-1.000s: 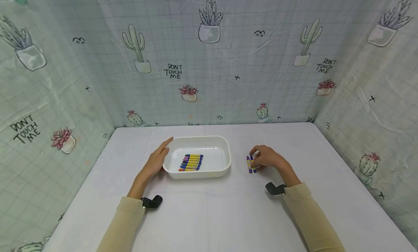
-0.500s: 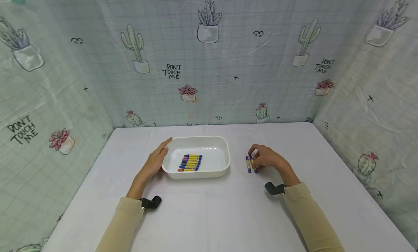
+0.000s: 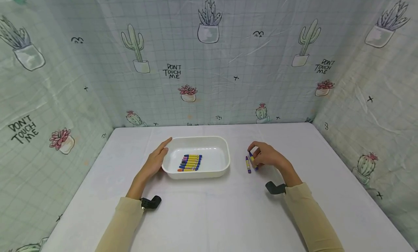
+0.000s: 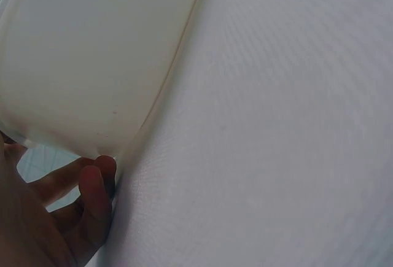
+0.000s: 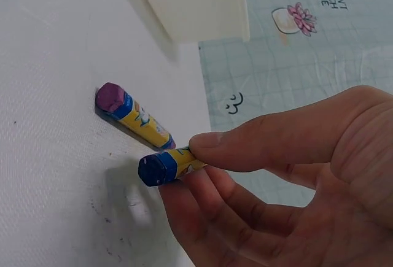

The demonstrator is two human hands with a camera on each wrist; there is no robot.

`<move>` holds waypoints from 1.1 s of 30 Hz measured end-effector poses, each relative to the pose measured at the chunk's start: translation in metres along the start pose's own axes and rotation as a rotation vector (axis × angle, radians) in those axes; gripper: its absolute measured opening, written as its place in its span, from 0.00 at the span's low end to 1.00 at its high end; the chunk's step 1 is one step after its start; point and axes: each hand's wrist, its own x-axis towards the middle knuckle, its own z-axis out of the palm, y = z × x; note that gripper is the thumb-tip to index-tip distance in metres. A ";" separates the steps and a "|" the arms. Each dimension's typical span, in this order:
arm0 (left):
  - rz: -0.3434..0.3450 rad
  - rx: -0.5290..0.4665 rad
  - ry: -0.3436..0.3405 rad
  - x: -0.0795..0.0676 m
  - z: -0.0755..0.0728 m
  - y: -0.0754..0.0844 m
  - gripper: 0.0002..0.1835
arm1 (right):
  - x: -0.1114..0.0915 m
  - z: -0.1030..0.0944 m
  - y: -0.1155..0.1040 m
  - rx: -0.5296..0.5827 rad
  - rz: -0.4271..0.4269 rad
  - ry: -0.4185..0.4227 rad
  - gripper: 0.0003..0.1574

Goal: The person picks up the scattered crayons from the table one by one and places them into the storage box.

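A white rectangular tray holds several crayons lying side by side in a row. My left hand rests against the tray's left end, and the left wrist view shows its fingertips at the outer wall, low near the tabletop. To the right of the tray, my right hand pinches a dark blue crayon with a yellow label between thumb and fingers. Part of that crayon is hidden by the thumb. A purple crayon lies on the table just beside it, left of my right hand in the head view.
Both hands are over a white-covered table. A cloth backdrop printed with cacti and succulents rises behind the table's far edge and along both sides. Each wrist wears a black camera mount, one being the right-hand mount.
My right hand has drawn the blue crayon slightly away from the purple one, tilting it and raising its far end. The left hand and tray stay put.
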 end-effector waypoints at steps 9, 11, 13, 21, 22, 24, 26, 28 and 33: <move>0.011 0.014 0.005 0.000 -0.002 0.001 0.28 | -0.003 -0.005 -0.013 -0.006 -0.082 0.000 0.33; 0.011 0.014 0.006 0.000 -0.002 0.001 0.28 | -0.004 -0.005 -0.016 -0.017 -0.090 0.003 0.33; 0.013 0.015 0.007 -0.001 -0.002 0.000 0.28 | -0.003 -0.006 -0.020 -0.032 -0.101 0.005 0.32; 0.029 0.003 0.002 0.000 0.001 -0.002 0.28 | 0.007 -0.009 -0.052 -0.164 -0.194 -0.016 0.31; 0.031 0.002 0.000 0.000 0.001 -0.002 0.28 | 0.008 -0.009 -0.060 -0.177 -0.209 -0.023 0.31; 0.033 0.001 -0.002 0.001 0.001 -0.001 0.28 | 0.013 -0.008 -0.076 -0.205 -0.238 -0.044 0.31; 0.031 0.005 0.002 0.001 0.000 -0.001 0.28 | 0.018 -0.005 -0.094 -0.235 -0.263 -0.078 0.32; 0.022 0.012 0.009 0.001 0.000 -0.001 0.28 | 0.026 -0.001 -0.112 -0.275 -0.286 -0.122 0.32; 0.015 0.022 0.002 0.001 -0.001 0.000 0.28 | 0.045 0.013 -0.148 -0.402 -0.342 -0.214 0.31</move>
